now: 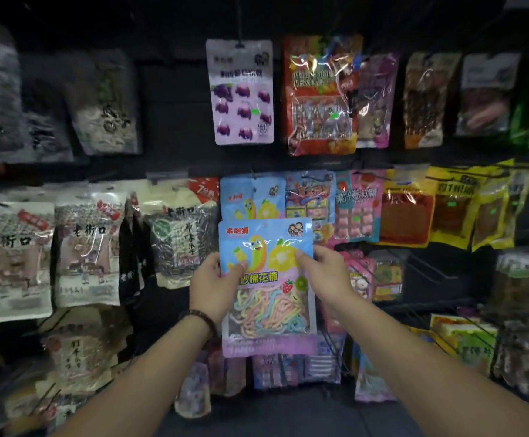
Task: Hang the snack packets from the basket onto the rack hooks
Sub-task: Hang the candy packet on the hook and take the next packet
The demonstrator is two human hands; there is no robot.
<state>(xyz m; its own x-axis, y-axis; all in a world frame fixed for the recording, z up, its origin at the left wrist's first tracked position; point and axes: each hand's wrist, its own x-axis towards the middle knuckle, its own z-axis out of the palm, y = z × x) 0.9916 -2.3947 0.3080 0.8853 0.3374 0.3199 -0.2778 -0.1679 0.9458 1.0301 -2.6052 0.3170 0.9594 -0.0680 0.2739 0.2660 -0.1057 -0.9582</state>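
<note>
While I'm on the head cam, I've got the blue marshmallow packet (266, 298) upright in front of the rack (175, 121). My left hand (212, 285) and right hand (326, 272) each pinch a side edge, thumbs on the front. It overlaps the bottom of a matching packet (250, 197) hanging right behind.

A black back wall (175, 99) spans the whole view under dim light, darkest along the top edge.

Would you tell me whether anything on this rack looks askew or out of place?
Nothing spilled or torn. Only the blue marshmallow packet is off a hook, gripped by left hand and right hand before its hanging twin.
</note>
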